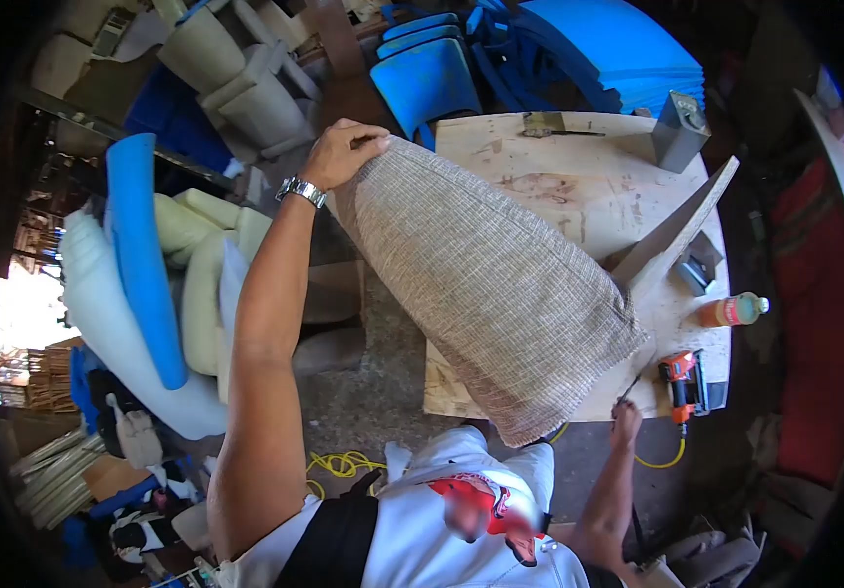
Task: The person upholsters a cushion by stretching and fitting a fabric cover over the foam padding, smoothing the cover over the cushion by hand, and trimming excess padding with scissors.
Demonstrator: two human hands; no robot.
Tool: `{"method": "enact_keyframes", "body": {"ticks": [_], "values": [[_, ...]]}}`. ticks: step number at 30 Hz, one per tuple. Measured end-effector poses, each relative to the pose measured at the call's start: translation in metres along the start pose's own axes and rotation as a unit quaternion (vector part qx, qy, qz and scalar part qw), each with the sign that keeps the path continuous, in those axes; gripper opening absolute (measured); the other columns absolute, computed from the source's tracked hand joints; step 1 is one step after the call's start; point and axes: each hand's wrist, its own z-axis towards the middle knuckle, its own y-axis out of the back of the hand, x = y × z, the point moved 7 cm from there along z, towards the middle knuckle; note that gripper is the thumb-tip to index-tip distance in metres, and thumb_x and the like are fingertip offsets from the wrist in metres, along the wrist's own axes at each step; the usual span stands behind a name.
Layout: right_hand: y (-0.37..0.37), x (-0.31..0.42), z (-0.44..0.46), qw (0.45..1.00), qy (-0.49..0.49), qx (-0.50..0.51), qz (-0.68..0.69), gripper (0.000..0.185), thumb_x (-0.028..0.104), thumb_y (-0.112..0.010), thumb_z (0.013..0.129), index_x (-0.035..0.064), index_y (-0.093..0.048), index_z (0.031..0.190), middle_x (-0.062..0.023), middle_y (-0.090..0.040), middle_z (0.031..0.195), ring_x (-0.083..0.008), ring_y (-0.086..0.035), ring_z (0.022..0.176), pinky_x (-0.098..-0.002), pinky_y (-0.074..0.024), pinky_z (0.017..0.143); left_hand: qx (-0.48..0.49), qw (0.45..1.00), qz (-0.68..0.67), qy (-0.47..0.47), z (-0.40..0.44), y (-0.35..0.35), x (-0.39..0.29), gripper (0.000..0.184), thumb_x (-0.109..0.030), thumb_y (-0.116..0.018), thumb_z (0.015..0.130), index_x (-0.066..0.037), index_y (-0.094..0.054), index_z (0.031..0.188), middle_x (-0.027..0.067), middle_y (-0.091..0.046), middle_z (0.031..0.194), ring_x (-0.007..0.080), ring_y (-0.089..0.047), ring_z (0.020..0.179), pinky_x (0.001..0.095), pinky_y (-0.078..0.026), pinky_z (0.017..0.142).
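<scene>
My left hand point(346, 155) wears a watch at the wrist and grips the upper left end of a long piece covered in beige woven fabric point(486, 284). The piece slants down to the right, its lower end over the wooden table point(579, 167). My right hand point(626, 421) is closed near the table's front edge, below the fabric's lower right corner, around a thin dark item too small to name. Just right of it an orange and black nail gun point(682, 385) lies on the table, with a yellow hose running from its lower end.
A bottle point(734, 310), a grey metal can point(680, 132), a small metal box point(698, 265) and a leaning board point(682, 230) stand on the table's right side. Blue foam sheets point(608, 44) lie beyond. Foam rolls point(138, 265) are at left, yellow hose point(344, 463) on the floor.
</scene>
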Motion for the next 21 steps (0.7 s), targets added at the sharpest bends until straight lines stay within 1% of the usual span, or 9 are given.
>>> {"method": "enact_keyframes", "body": {"ticks": [2, 6, 8, 10, 12, 14, 16, 18, 21], "values": [[0.004, 0.038, -0.086, 0.998, 0.065, -0.024, 0.004, 0.013, 0.003, -0.052, 0.084, 0.0084, -0.06, 0.092, 0.0004, -0.056, 0.072, -0.009, -0.049, 0.056, -0.0237, -0.0336, 0.045, 0.041, 0.999, -0.03, -0.005, 0.002, -0.006, 0.006, 0.032, -0.033, -0.068, 0.09, -0.008, -0.07, 0.11, 0.0091, -0.065, 0.091, 0.0196, -0.061, 0.086, 0.0327, -0.048, 0.08], [0.044, 0.103, -0.181, 0.978, 0.199, -0.062, 0.023, 0.017, 0.001, -0.051, 0.083, 0.0061, -0.059, 0.097, -0.0025, -0.06, 0.081, -0.0099, -0.055, 0.063, -0.0219, -0.0372, 0.049, -0.002, 0.982, -0.188, -0.019, 0.001, -0.019, 0.025, 0.03, -0.032, -0.067, 0.09, -0.004, -0.069, 0.101, 0.0085, -0.066, 0.088, 0.0197, -0.061, 0.083, 0.0335, -0.048, 0.078], [0.064, 0.152, -0.201, 0.957, 0.286, 0.029, 0.035, 0.021, -0.002, -0.051, 0.081, 0.0049, -0.058, 0.1, -0.0044, -0.061, 0.084, -0.0117, -0.06, 0.069, -0.0239, -0.0446, 0.053, -0.048, 0.989, -0.139, -0.032, -0.002, -0.012, 0.017, 0.028, -0.03, -0.066, 0.091, -0.002, -0.068, 0.095, 0.0106, -0.067, 0.089, 0.0206, -0.062, 0.08, 0.0344, -0.048, 0.075], [0.039, 0.229, -0.258, 0.955, 0.293, -0.003, 0.039, 0.015, 0.004, -0.053, 0.086, 0.0044, -0.056, 0.1, -0.005, -0.061, 0.085, -0.0125, -0.062, 0.073, -0.0254, -0.0481, 0.056, -0.043, 0.986, -0.156, -0.034, -0.001, -0.013, 0.02, 0.028, -0.029, -0.066, 0.091, -0.002, -0.068, 0.096, 0.0117, -0.068, 0.089, 0.0209, -0.062, 0.079, 0.0346, -0.048, 0.074], [0.015, 0.284, -0.293, 0.942, 0.33, -0.002, 0.062, 0.025, 0.017, -0.055, 0.094, 0.0059, -0.053, 0.117, -0.0042, -0.06, 0.097, -0.0089, -0.057, 0.063, -0.0217, -0.0468, 0.056, -0.038, 0.984, -0.171, -0.041, -0.001, -0.011, 0.017, 0.028, -0.029, -0.066, 0.091, -0.002, -0.068, 0.096, 0.0128, -0.069, 0.089, 0.0213, -0.062, 0.078, 0.0348, -0.048, 0.073], [0.008, 0.326, -0.293, 0.923, 0.383, 0.031, -0.009, 0.024, 0.023, -0.055, 0.097, 0.0056, -0.057, 0.113, -0.003, -0.06, 0.088, -0.0062, -0.054, 0.058, -0.02, -0.0423, 0.051, -0.031, 0.991, -0.126, -0.032, -0.004, -0.004, 0.011, 0.026, -0.026, -0.065, 0.092, 0.0, -0.068, 0.097, 0.0096, -0.068, 0.086, 0.0171, -0.061, 0.076, 0.0326, -0.048, 0.071], [-0.049, 0.377, -0.34, 0.908, 0.391, -0.046, -0.144, 0.016, 0.018, -0.056, 0.097, 0.005, -0.061, 0.104, -0.0018, -0.059, 0.077, -0.0039, -0.051, 0.055, -0.0214, -0.0383, 0.046, -0.047, 0.988, -0.142, -0.047, -0.001, -0.004, 0.014, 0.028, -0.028, -0.066, 0.091, 0.0, -0.068, 0.096, 0.0091, -0.068, 0.084, 0.016, -0.061, 0.074, 0.032, -0.048, 0.069], [-0.103, 0.398, -0.349, 0.879, 0.426, -0.012, -0.214, 0.015, 0.016, -0.058, 0.094, 0.0022, -0.062, 0.094, 0.0003, -0.055, 0.069, -0.0036, -0.049, 0.054, -0.0237, -0.0366, 0.047, -0.038, 0.988, -0.147, -0.025, 0.0, -0.003, 0.015, 0.031, -0.029, -0.067, 0.091, 0.001, -0.069, 0.095, 0.0087, -0.068, 0.08, 0.015, -0.06, 0.072, 0.0318, -0.048, 0.068], [-0.209, 0.401, -0.364, 0.733, 0.516, 0.048, -0.441, 0.03, 0.031, -0.058, 0.093, 0.0021, -0.063, 0.1, -0.0106, -0.067, 0.076, -0.0221, -0.067, 0.068, -0.0366, -0.0518, 0.064, -0.014, 0.99, -0.137, -0.033, 0.007, -0.003, 0.013, 0.032, -0.031, -0.067, 0.09, 0.001, -0.07, 0.092, 0.0083, -0.068, 0.077, 0.0141, -0.059, 0.069, 0.0321, -0.047, 0.065]]}}
